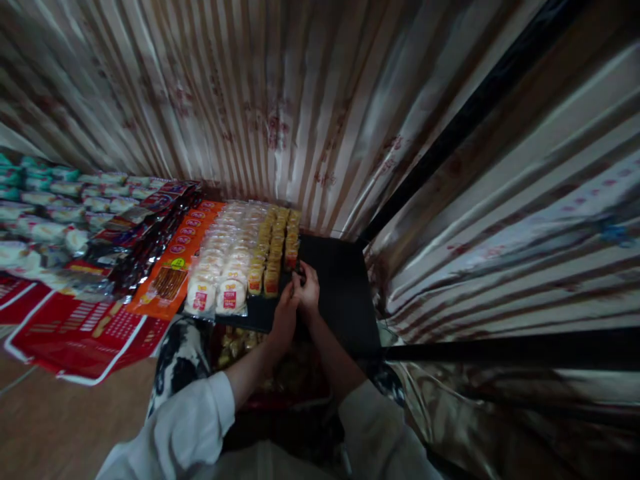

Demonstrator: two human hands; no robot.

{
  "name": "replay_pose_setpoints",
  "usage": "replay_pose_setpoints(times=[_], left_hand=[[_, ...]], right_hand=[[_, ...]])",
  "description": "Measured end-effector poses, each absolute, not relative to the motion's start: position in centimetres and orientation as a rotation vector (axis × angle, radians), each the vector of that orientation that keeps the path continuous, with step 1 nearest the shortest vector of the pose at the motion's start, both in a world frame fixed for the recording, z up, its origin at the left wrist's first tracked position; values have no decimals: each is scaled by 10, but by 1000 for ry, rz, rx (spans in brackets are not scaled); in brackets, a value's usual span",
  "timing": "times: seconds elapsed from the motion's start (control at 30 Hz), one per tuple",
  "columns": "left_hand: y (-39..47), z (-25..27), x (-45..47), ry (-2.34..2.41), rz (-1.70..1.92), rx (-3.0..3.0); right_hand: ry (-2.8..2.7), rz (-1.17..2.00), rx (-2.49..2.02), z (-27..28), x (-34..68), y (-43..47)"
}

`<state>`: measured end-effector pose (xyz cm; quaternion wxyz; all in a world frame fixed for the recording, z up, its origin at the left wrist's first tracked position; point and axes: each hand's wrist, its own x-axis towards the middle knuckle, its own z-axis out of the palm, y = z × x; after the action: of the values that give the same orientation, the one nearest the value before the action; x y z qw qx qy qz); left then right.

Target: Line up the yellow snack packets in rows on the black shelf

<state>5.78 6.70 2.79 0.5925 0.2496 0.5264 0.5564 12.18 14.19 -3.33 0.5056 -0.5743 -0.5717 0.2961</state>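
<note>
My left hand (pixel 285 313) and my right hand (pixel 308 288) meet over a black shelf (pixel 340 287), fingers pressed together around something small and dark that I cannot make out. Just left of them run rows of small yellow packaged snacks (pixel 277 243) with red labels. Further left lie rows of round white cakes in clear wrappers (pixel 223 267). Both arms wear white sleeves.
Orange snack packs (pixel 175 267), dark red packets (pixel 145 233) and white-and-teal packs (pixel 45 213) fill the shelf to the left. Red banners (pixel 75 333) hang off its front edge. Striped shiny curtains (pixel 300 100) close in behind and on the right. A basket of snacks (pixel 240 347) sits below.
</note>
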Motion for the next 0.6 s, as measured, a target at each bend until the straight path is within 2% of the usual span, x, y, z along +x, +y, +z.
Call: replay_pose_setpoints(times=[0.13, 0.3, 0.47, 0.6], left_hand=[[20, 19, 46, 1275, 1271, 667], [-26, -17, 16, 1422, 1179, 798], [-48, -44, -11, 1656, 1175, 679], [-48, -58, -17, 1626, 1120, 488]], right_hand=[[-1340, 746, -1401, -23, 119, 101], [-1400, 840, -1354, -18, 115, 33], [-1695, 865, -1299, -24, 105, -11], [-1834, 900, -1320, -41, 90, -18]])
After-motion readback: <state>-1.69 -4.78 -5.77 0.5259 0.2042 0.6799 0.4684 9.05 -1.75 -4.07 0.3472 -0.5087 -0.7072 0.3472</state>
